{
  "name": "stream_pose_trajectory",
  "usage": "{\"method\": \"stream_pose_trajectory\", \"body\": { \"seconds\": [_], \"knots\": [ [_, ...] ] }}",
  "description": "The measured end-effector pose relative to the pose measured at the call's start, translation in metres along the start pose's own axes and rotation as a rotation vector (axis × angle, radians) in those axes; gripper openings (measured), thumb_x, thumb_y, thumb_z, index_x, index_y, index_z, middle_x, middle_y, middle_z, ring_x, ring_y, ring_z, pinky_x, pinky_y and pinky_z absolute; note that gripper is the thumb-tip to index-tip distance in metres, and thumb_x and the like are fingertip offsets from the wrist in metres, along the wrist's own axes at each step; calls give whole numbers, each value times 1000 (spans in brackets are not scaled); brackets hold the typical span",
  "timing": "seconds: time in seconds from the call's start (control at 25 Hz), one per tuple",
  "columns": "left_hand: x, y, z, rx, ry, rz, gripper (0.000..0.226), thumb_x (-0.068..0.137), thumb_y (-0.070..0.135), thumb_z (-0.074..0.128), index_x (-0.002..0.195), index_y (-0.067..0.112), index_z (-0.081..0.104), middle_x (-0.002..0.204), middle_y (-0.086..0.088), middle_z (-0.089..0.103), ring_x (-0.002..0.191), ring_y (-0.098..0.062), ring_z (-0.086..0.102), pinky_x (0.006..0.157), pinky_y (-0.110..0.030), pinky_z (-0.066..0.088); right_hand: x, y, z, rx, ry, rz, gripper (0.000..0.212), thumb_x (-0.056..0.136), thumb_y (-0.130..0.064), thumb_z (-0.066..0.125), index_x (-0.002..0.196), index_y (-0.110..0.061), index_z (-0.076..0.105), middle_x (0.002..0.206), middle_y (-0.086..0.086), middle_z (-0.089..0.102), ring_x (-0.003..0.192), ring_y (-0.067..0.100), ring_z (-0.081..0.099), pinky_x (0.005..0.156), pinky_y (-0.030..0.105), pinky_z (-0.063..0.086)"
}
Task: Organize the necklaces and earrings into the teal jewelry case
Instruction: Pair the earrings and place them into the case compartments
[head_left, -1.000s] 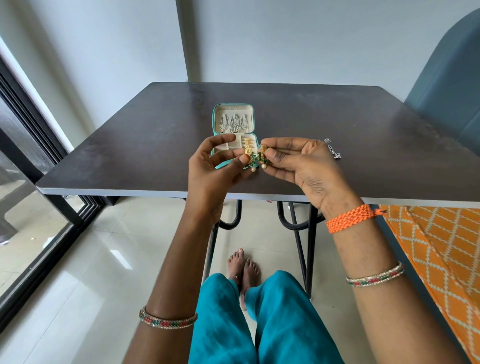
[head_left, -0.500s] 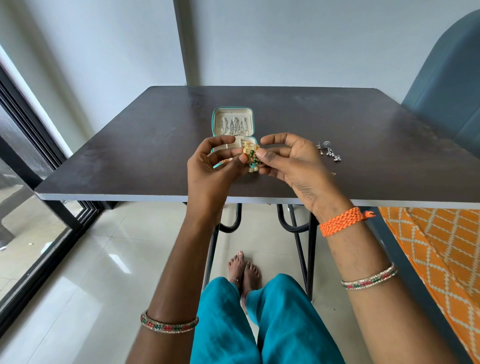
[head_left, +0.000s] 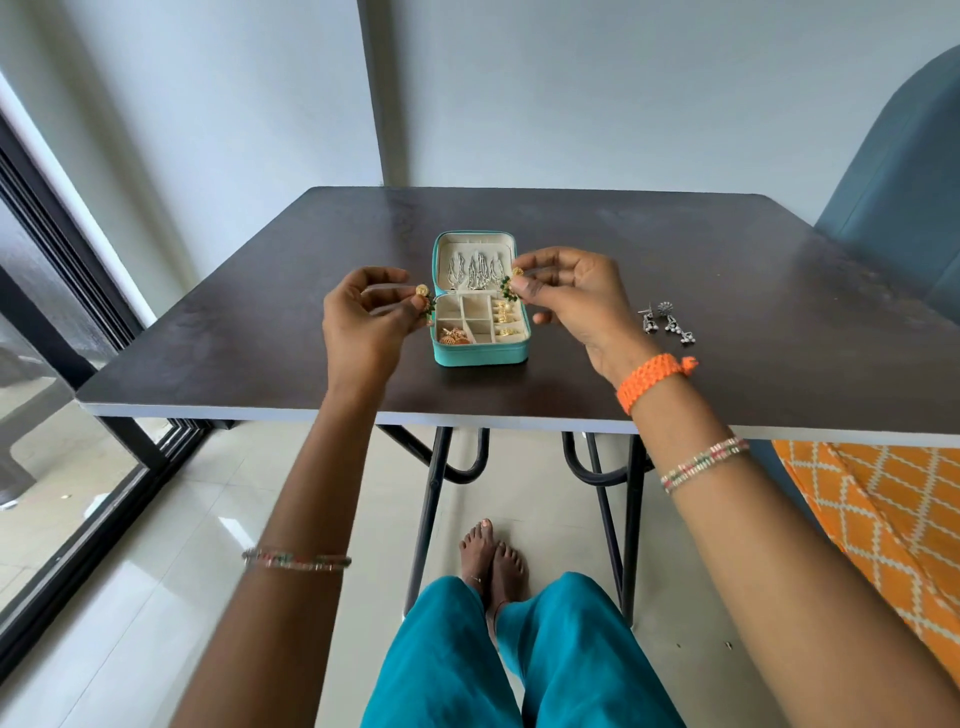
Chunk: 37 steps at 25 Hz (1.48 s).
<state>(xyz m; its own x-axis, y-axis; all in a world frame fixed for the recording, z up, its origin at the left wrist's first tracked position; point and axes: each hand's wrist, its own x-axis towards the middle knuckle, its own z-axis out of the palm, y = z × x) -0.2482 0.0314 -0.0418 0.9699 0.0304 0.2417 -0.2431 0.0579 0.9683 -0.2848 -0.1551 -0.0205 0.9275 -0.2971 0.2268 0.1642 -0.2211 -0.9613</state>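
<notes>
The teal jewelry case (head_left: 480, 354) lies open on the dark table (head_left: 727, 291), its lid tilted back with silver necklaces (head_left: 475, 270) hanging inside. Its cream compartments hold gold earrings at the right and orange-gold pieces at the front left. My left hand (head_left: 363, 322) pinches one gold and green earring (head_left: 425, 297) just left of the case. My right hand (head_left: 566, 296) pinches the matching gold and green earring (head_left: 511, 283) over the case's right side.
A pair of silver drop earrings (head_left: 667, 322) lies on the table right of my right hand. A blue chair back (head_left: 893, 197) and an orange patterned cloth (head_left: 883, 519) stand at the right. A glass door frame runs along the left.
My hands held both earrings together in front of the case; they have moved apart, one earring in each, uncovering the case's compartments.
</notes>
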Motion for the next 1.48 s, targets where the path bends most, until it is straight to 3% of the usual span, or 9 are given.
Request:
{"method": "stream_pose_trajectory", "body": {
  "seconds": [0.12,0.24,0.44,0.6,0.88,1.08,1.24,1.36,1.48],
  "knots": [
    [34,-6,10,149,-7,-23,21,80,-5,67,99,2,61,79,-6,66,75,-17,68,74,-34,60,33,0,20,-45,23,-41,13,77,-2,74,87,-9,71,80,4,70,65,-2,64,58,14,49],
    [54,-7,24,372,-103,-29,23,75,-4,71,90,11,64,78,-3,68,80,-17,68,80,-38,58,54,9,38,-94,30,-25,19,70,-6,79,70,-23,70,77,2,73,75,12,70,80,34,58],
    [68,-18,30,519,-149,-116,22,61,10,73,72,26,61,77,8,70,90,-18,67,90,-51,48,62,30,42,-48,80,13,19,67,-7,81,66,-24,72,78,2,74,81,16,72,84,40,57],
    [60,-19,39,718,-27,-42,21,72,8,67,86,23,64,81,7,66,85,-13,56,82,-37,24,64,32,42,-40,54,25,19,67,-8,81,65,-24,72,83,2,75,88,19,71,86,40,56],
    [61,-41,30,510,-58,-140,13,60,36,75,69,35,67,91,10,60,102,-21,61,93,-50,46,66,33,45,-104,1,42,16,64,-15,83,63,-28,73,80,-4,75,87,16,70,88,41,55],
    [59,-49,25,385,-32,-127,9,72,30,76,68,27,68,80,5,70,73,-15,71,77,-43,58,63,36,49,-51,-12,74,19,67,-8,80,64,-24,72,76,0,74,83,17,71,89,44,55],
    [58,-49,27,438,1,-118,5,65,45,69,64,40,69,85,3,71,96,-27,65,87,-47,52,64,30,54,-82,-30,75,13,60,-19,82,64,-29,74,75,-4,75,87,18,71,91,49,52],
    [58,-42,29,546,17,-157,10,75,37,72,73,30,65,106,5,62,116,-24,49,101,-46,39,65,32,60,-142,-23,65,18,50,-32,78,67,-37,74,77,-11,74,94,17,68,98,52,44],
    [58,-43,28,481,33,-139,13,74,35,69,76,28,58,97,9,62,103,-20,59,96,-48,44,65,37,64,-179,-18,61,19,50,-34,77,67,-39,73,79,-12,74,96,17,67,99,52,43]
  ]
}}
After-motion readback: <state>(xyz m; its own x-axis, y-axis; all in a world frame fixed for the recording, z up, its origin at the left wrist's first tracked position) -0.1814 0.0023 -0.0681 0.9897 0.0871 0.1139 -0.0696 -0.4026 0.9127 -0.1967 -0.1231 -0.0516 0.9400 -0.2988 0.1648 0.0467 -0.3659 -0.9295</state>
